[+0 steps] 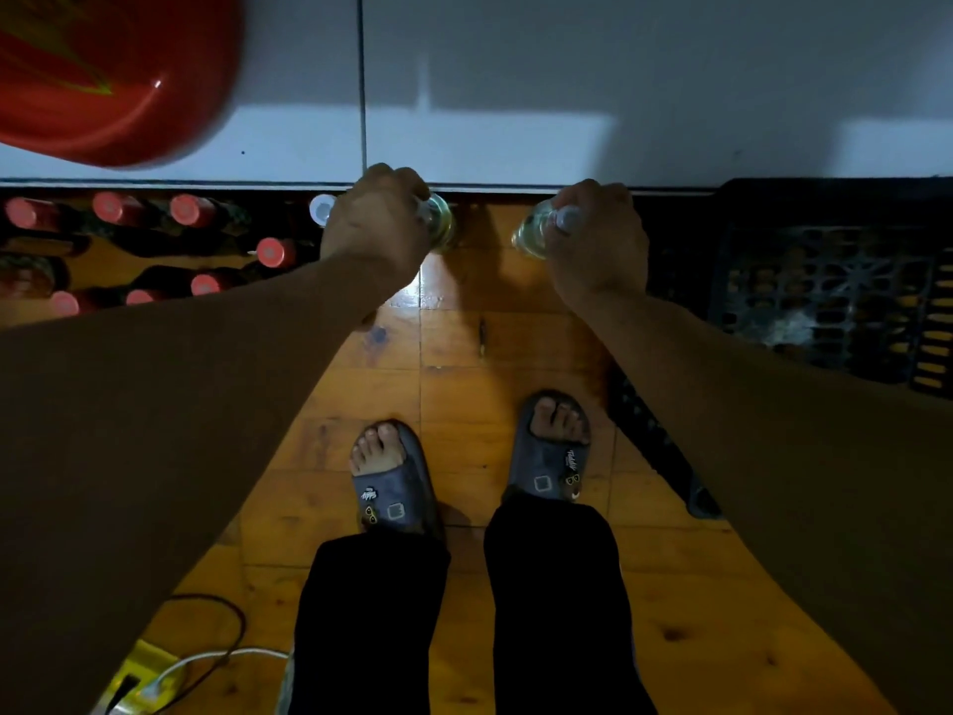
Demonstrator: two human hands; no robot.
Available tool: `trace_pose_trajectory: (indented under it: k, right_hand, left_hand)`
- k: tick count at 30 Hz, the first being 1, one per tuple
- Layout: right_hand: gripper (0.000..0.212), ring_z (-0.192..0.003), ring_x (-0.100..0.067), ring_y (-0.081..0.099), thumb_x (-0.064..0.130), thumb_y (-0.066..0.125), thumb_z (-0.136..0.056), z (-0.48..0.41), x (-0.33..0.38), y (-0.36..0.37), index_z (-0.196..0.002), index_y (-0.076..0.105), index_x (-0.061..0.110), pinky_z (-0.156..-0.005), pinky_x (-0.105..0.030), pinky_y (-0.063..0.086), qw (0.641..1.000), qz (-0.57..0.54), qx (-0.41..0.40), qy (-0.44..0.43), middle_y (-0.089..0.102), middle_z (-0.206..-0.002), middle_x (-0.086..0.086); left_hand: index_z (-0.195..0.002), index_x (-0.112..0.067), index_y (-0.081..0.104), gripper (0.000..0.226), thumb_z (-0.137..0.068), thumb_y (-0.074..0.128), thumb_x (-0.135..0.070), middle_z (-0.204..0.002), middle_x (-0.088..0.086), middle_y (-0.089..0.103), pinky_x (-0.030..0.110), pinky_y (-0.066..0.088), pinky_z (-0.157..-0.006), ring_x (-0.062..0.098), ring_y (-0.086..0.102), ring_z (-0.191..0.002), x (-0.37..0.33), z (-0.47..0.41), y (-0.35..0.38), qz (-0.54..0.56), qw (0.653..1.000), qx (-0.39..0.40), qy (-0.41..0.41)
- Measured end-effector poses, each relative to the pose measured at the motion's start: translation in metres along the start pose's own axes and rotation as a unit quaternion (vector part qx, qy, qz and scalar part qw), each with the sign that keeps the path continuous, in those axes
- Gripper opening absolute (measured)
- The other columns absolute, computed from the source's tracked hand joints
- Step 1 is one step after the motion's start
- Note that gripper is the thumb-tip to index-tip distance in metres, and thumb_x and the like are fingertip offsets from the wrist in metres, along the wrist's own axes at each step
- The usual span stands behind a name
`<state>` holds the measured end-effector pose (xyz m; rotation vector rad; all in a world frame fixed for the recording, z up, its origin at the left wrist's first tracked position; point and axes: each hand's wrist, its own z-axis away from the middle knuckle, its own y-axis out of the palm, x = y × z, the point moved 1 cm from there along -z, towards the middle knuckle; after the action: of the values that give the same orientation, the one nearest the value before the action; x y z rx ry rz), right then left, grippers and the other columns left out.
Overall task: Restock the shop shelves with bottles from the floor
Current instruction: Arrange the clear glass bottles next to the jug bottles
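At centre frame, just below the white shelf edge (515,162): two clear bottles, pale liquid, one in the left hand (379,224), one in the right hand (593,240), fingers curled tight over each top. Likely glass: heavy, slick, breakable; grip neck firmly. Left: red-capped bottles (191,210) on wooden floor (464,405); right: dark crate (825,291).

A bottle (438,221) is held in the left hand (376,224) and another bottle (531,234) in the right hand (598,240), both at the shelf edge (515,162). Capped bottles (191,210) are grouped on the floor (464,394) to the left; a crate (825,291) is set to the right. Two feet (381,472) are placed behind the hands.
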<state>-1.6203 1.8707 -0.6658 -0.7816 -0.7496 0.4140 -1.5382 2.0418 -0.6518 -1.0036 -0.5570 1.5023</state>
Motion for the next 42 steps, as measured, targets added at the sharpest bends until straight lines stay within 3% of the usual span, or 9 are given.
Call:
trace_pose_trajectory:
  k: [5,10,12,16,21,24,27,34,42]
  right_hand:
    - [0.019,-0.102,-0.022,0.06,0.024,0.056,-0.09,0.021,0.002,-0.009,-0.105,0.065,0.023,-0.073,-0.022,0.036,0.999,-0.035,-0.001,0.013,0.059,-0.119,-0.001]
    - [0.019,-0.096,-0.022,0.055,0.023,0.052,-0.092,0.054,0.025,-0.048,-0.104,0.066,0.019,-0.073,-0.023,0.033,1.0,0.0,0.011,-0.023,0.054,-0.115,-0.004]
    - [0.016,-0.08,-0.018,0.051,0.024,0.052,-0.089,0.072,0.039,-0.067,-0.09,0.066,0.018,-0.069,-0.023,0.034,0.999,0.004,0.019,-0.036,0.053,-0.101,-0.002]
    - [0.023,-0.053,-0.011,0.038,0.027,0.045,-0.079,0.118,0.077,-0.114,-0.058,0.044,0.018,-0.049,-0.021,0.024,0.997,0.02,0.016,-0.068,0.048,-0.076,-0.002]
    - [0.017,-0.054,-0.023,0.05,0.019,0.049,-0.071,0.187,0.133,-0.201,-0.057,0.054,0.011,-0.053,-0.025,0.037,0.995,-0.001,-0.008,-0.103,0.055,-0.07,-0.01]
    - [0.013,-0.076,-0.03,0.059,0.015,0.06,-0.077,0.234,0.165,-0.255,-0.077,0.068,0.005,-0.067,-0.031,0.046,0.989,-0.023,-0.044,-0.136,0.063,-0.087,-0.014]
    - [0.018,-0.095,-0.029,0.06,0.011,0.067,-0.079,0.274,0.196,-0.306,-0.096,0.072,0.008,-0.079,-0.029,0.042,0.98,-0.057,-0.085,-0.168,0.063,-0.102,-0.01]
    - [0.019,-0.092,-0.022,0.059,0.019,0.068,-0.076,0.343,0.277,-0.417,-0.095,0.073,0.017,-0.076,-0.024,0.039,0.967,-0.045,-0.148,-0.202,0.064,-0.101,-0.003]
    - [0.019,-0.087,-0.022,0.063,0.029,0.066,-0.07,0.41,0.359,-0.523,-0.082,0.074,0.016,-0.068,-0.027,0.042,0.92,-0.053,-0.272,-0.277,0.07,-0.089,-0.003]
  left_hand:
    - [-0.123,-0.016,0.061,0.034,-0.089,0.06,-0.017,-0.128,0.011,0.057,0.034,0.045,-0.096,0.029,0.055,-0.116,-0.001,0.03,-0.011,0.04,0.999,-0.01,0.017]
    - [-0.123,-0.016,0.061,0.039,-0.086,0.064,-0.026,-0.127,0.01,0.058,0.032,0.043,-0.091,0.029,0.055,-0.114,-0.015,0.064,-0.049,0.043,0.998,-0.005,0.041]
    - [-0.122,-0.017,0.062,0.04,-0.084,0.065,-0.028,-0.126,0.009,0.058,0.032,0.043,-0.089,0.028,0.055,-0.112,-0.021,0.083,-0.07,0.042,0.998,-0.004,0.054]
    - [-0.122,-0.017,0.062,0.04,-0.083,0.064,-0.029,-0.122,0.008,0.058,0.036,0.048,-0.088,0.029,0.058,-0.107,-0.04,0.128,-0.122,0.042,0.995,0.002,0.09]
    - [-0.117,-0.019,0.064,0.036,-0.083,0.063,-0.029,-0.12,0.008,0.06,0.035,0.045,-0.087,0.031,0.058,-0.106,-0.066,0.191,-0.212,0.032,0.99,-0.011,0.135]
    - [-0.116,-0.018,0.065,0.037,-0.08,0.066,-0.027,-0.12,0.01,0.061,0.034,0.045,-0.086,0.031,0.058,-0.107,-0.081,0.23,-0.274,0.036,0.986,-0.014,0.16]
    - [-0.113,-0.019,0.067,0.038,-0.076,0.067,-0.027,-0.119,0.009,0.064,0.032,0.046,-0.086,0.029,0.059,-0.108,-0.095,0.267,-0.338,0.027,0.983,-0.027,0.18]
    - [-0.106,-0.021,0.071,0.03,-0.076,0.068,-0.026,-0.114,0.006,0.068,0.029,0.047,-0.085,0.026,0.061,-0.105,-0.13,0.346,-0.482,-0.012,0.969,-0.078,0.234]
    - [-0.08,-0.016,0.074,0.013,-0.07,0.071,-0.024,-0.066,-0.001,0.072,0.024,0.055,-0.064,0.013,0.069,-0.064,-0.17,0.422,-0.627,-0.019,0.953,-0.12,0.279]
